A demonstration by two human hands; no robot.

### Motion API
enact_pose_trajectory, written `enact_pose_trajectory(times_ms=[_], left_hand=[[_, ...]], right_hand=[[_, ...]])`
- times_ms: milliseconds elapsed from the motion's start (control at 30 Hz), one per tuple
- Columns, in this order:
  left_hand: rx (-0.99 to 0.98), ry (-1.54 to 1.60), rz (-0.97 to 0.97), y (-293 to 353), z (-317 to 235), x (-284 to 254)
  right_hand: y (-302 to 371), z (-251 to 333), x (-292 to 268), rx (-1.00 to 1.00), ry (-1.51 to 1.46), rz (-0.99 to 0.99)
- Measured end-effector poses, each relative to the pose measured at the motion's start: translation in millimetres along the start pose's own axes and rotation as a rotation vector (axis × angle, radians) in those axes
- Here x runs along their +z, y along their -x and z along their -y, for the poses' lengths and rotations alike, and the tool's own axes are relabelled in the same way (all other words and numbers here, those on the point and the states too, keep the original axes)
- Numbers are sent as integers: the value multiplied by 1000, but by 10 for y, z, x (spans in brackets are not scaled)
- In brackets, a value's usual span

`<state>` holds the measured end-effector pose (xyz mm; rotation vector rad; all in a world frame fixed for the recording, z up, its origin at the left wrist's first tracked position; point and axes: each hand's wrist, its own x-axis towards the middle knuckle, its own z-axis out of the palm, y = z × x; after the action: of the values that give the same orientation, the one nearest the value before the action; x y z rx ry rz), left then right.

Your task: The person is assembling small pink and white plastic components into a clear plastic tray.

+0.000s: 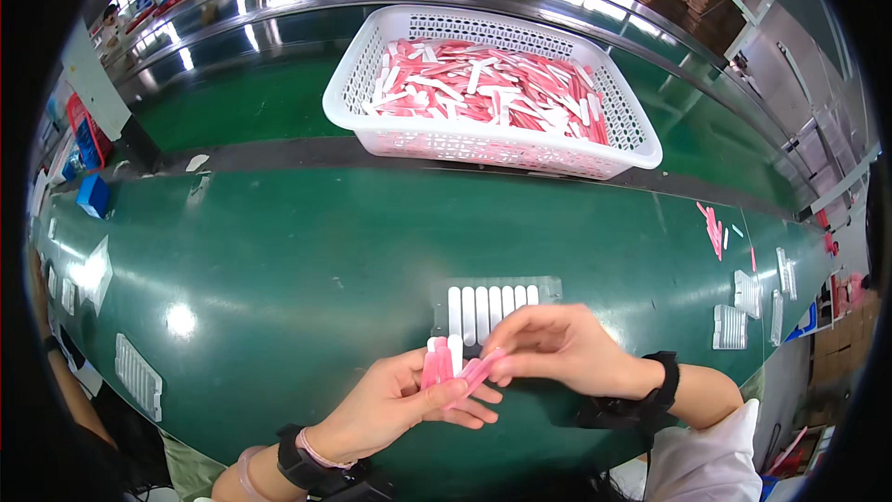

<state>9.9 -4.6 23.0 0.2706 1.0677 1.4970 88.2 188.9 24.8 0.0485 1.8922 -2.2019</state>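
My left hand is closed around a small bunch of flat, round-ended pink and white strips that look like nail files. Over the bunch, my right hand pinches a pink strip between thumb and fingers; its other end reaches the left hand. Just beyond both hands lies a clear plastic slotted tray with several white strips side by side in it. The right hand covers part of that tray's near right side.
A white perforated basket heaped with pink and white strips stands at the far side. More clear trays lie at the right, near loose pink strips. Another tray sits at left, by a co-worker's arm. A blue block stands far left.
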Motion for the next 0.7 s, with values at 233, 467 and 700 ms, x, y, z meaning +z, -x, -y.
enact_pose_trajectory(times_ms=[233, 467, 700], left_hand=[[-55, -22, 0, 15, 0, -45], [-20, 17, 23, -21, 71, -70], [-91, 3, 54, -45, 61, -52]], right_hand=[[-147, 460, -596, 236, 316, -246], [-286, 255, -797, 225, 593, -222], [24, 139, -494, 65, 1057, -275]])
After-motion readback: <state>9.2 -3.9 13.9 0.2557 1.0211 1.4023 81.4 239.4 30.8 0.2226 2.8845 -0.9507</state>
